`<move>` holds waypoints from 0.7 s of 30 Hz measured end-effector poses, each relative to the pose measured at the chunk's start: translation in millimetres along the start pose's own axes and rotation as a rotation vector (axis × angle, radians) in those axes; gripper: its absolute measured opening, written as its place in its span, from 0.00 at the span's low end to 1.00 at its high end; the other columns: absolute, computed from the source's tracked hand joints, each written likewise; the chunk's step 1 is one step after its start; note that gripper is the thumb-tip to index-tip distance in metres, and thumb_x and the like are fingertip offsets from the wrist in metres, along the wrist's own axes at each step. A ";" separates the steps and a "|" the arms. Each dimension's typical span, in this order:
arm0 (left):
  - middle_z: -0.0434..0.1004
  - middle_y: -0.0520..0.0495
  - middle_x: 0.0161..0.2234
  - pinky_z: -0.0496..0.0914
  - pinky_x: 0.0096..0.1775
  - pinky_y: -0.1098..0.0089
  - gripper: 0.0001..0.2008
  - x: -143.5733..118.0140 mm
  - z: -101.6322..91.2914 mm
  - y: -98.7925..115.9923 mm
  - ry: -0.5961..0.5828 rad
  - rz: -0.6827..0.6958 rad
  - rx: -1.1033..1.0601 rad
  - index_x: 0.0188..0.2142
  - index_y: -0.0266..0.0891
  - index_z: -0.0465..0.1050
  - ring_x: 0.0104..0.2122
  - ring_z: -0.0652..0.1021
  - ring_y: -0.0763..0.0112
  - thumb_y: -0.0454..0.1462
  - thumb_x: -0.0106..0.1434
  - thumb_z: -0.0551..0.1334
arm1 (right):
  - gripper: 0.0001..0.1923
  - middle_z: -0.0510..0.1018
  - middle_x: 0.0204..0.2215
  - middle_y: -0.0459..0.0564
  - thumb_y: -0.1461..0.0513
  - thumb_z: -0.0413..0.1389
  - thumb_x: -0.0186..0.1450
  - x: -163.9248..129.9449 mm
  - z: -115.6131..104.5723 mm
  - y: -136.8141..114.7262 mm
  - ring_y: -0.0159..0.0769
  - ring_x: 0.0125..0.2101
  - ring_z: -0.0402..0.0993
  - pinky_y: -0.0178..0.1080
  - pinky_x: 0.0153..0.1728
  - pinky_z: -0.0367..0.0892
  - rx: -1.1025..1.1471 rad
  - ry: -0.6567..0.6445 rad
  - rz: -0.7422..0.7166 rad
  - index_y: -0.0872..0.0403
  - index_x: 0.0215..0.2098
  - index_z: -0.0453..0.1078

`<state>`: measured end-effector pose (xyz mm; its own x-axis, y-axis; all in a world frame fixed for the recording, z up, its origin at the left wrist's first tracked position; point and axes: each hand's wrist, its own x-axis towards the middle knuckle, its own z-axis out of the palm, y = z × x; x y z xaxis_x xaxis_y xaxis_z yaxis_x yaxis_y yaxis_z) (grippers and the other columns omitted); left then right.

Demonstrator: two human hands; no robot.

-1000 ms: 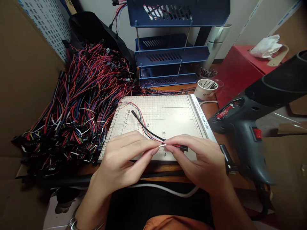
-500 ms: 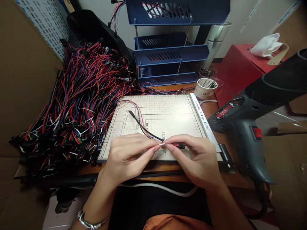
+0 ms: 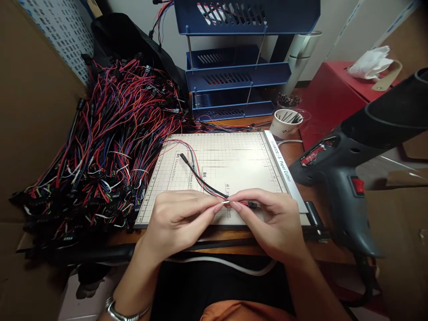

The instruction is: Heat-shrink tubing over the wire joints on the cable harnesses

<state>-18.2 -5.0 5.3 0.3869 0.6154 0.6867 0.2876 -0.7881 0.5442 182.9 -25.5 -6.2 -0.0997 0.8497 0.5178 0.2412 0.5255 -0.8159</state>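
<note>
- Fingertips of the left hand and right hand meet just over the near half of the board, each thumb pressed to its forefinger.
- Between them they pinch a thin, pale white strand, one end in each grip; how far it runs under the fingers is hidden.
- Both wrists bend inward, knuckles arched, forearms rising from the near edge; a shiny coiled metal bracelet circles the left wrist.
- A smooth black cable curves from the fingertips toward the far left, ending in a stubby plug.
- A small boxy black connector with red wires shows beneath the right fingers.
- Under the hands lies a flat cream cutting board, printed with grid lines, a smooth metal strip along its right side.
- To the left, a tangled heap of wires, mostly red, blue and black.
- To the right, a dull grey plastic heat gun with a glossy red switch.
- Beyond the board, slotted blue trays and a round white cup.
</note>
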 end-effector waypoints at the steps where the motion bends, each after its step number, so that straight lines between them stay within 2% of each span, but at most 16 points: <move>1: 0.89 0.46 0.34 0.82 0.38 0.78 0.10 0.0 -0.2 0.1 -0.004 0.000 0.000 0.40 0.36 0.85 0.31 0.88 0.70 0.23 0.63 0.69 | 0.08 0.86 0.32 0.42 0.72 0.63 0.65 0.0 0.0 -0.1 0.25 0.31 0.84 0.20 0.36 0.75 0.005 0.001 0.004 0.55 0.37 0.81; 9: 0.89 0.47 0.34 0.82 0.35 0.78 0.09 -0.5 -0.5 1.5 -0.013 -0.025 0.026 0.41 0.38 0.85 0.31 0.88 0.69 0.26 0.65 0.69 | 0.07 0.86 0.31 0.45 0.71 0.62 0.66 0.5 -1.3 0.1 0.32 0.30 0.84 0.28 0.34 0.79 0.012 -0.013 0.035 0.55 0.36 0.82; 15: 0.88 0.46 0.33 0.79 0.36 0.79 0.07 1.2 -2.4 3.2 -0.042 -0.037 0.028 0.39 0.35 0.84 0.30 0.86 0.73 0.25 0.66 0.69 | 0.07 0.85 0.30 0.44 0.71 0.65 0.65 0.4 -1.5 1.3 0.30 0.29 0.81 0.28 0.32 0.76 -0.011 -0.036 -0.024 0.54 0.36 0.81; 21: 0.87 0.45 0.35 0.79 0.41 0.78 0.09 -1.8 -4.6 5.2 -0.067 -0.041 0.011 0.42 0.33 0.82 0.34 0.85 0.74 0.23 0.66 0.66 | 0.07 0.82 0.33 0.43 0.71 0.61 0.69 -0.1 -5.3 2.1 0.27 0.32 0.78 0.27 0.31 0.72 -0.055 -0.096 -0.028 0.54 0.39 0.76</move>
<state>-21.4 -10.2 9.1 0.4324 0.6451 0.6299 0.3142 -0.7627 0.5654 188.5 -24.7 -6.5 -0.1984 0.8364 0.5110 0.2896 0.5481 -0.7846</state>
